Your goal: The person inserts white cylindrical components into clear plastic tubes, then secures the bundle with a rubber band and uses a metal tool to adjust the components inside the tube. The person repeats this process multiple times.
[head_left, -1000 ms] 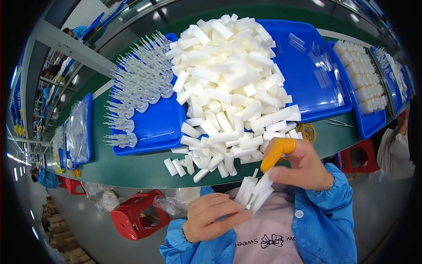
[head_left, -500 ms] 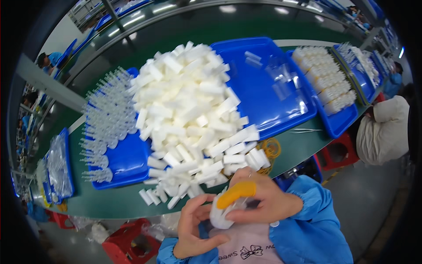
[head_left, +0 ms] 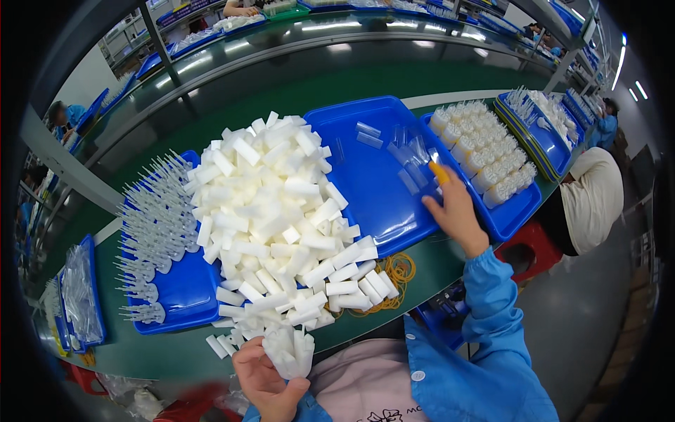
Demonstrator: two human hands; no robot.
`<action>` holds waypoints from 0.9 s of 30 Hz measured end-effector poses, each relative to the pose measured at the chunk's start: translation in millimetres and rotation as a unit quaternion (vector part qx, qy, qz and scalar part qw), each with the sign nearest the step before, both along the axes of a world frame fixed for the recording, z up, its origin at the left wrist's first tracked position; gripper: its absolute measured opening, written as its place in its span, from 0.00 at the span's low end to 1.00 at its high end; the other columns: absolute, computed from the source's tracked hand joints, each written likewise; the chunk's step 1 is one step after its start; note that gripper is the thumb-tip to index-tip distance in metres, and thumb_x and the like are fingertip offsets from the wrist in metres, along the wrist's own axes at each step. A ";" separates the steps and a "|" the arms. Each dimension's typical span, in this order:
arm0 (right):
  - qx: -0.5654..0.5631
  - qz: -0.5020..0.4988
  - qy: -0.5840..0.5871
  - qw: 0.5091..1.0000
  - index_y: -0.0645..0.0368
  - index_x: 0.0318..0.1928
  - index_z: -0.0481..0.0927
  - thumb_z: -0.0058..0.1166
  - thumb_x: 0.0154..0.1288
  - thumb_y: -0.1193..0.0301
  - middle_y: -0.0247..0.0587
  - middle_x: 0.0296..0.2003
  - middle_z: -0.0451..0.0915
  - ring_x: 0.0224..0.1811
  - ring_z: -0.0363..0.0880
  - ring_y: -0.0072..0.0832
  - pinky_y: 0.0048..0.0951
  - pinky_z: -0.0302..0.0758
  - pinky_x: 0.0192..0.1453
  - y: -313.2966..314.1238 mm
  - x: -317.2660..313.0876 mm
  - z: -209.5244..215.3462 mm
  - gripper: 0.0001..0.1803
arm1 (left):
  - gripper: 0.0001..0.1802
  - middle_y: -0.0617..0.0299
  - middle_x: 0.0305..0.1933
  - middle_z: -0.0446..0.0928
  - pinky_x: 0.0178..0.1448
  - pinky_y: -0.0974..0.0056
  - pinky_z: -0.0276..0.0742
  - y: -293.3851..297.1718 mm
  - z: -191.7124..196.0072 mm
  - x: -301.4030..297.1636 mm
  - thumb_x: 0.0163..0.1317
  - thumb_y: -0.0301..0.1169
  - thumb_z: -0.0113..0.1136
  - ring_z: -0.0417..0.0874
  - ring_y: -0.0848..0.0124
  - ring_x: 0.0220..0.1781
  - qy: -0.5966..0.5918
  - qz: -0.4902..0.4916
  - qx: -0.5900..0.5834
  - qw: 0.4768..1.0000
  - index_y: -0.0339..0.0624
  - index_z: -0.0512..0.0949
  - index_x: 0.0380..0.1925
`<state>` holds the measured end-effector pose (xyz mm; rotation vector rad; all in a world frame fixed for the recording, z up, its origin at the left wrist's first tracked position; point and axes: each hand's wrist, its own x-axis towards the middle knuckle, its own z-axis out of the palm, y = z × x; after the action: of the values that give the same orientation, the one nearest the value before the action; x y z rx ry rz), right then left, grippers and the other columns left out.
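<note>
My left hand is closed round a whitish bundle of short upright pieces, held just off the table's near edge. My right hand reaches over the right side of a blue tray, thumb and fingers apart, with a yellow cover on one finger. By its fingertips lie several clear plastic tubes, and I see nothing held in it. Left of that tray rises a big heap of white foam blocks, some spilled toward the table's near edge.
Far left, a blue tray bears rows of clear thin-stemmed parts. On the right, another tray holds white bundles. Yellow rubber bands lie at the near edge. Beside a red stool sits a person in a cream top.
My right hand has left the bundle and moved right and away to the tray of clear tubes. The bundle stays in my left hand, shifted left. The view has turned slightly.
</note>
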<state>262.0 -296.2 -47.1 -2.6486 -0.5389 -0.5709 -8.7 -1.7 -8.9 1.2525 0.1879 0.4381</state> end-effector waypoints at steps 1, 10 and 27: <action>0.067 0.005 0.082 0.994 0.60 0.61 0.64 0.58 0.54 0.71 0.55 0.55 0.67 0.54 0.69 0.48 0.40 0.68 0.57 13.7 -8.2 10.1 0.33 | 0.34 0.50 0.59 0.65 0.62 0.55 0.66 2.9 -0.9 -1.1 0.47 0.18 0.63 0.68 0.60 0.60 -0.017 -0.019 -0.006 1.000 0.40 0.60 0.56; 0.040 -0.007 -0.039 0.998 0.61 0.58 0.67 0.53 0.55 0.76 0.51 0.52 0.70 0.51 0.70 0.48 0.40 0.68 0.56 3.1 42.4 -1.2 0.27 | 0.31 0.49 0.59 0.65 0.61 0.55 0.67 1.8 6.1 1.7 0.46 0.14 0.56 0.68 0.60 0.60 -0.018 -0.027 0.009 0.999 0.39 0.62 0.53; 0.018 0.001 0.126 0.992 0.59 0.46 0.75 0.63 0.49 0.70 0.41 0.34 0.74 0.35 0.75 0.38 0.34 0.72 0.39 18.9 14.1 11.4 0.21 | 0.25 0.51 0.55 0.67 0.59 0.56 0.68 -2.6 11.6 3.7 0.44 0.14 0.60 0.71 0.62 0.56 0.019 -0.042 -0.003 0.999 0.41 0.65 0.43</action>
<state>276.1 -277.3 -35.8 -2.6329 -0.4518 -0.2372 -5.0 -4.3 2.7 1.2591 0.1672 0.3417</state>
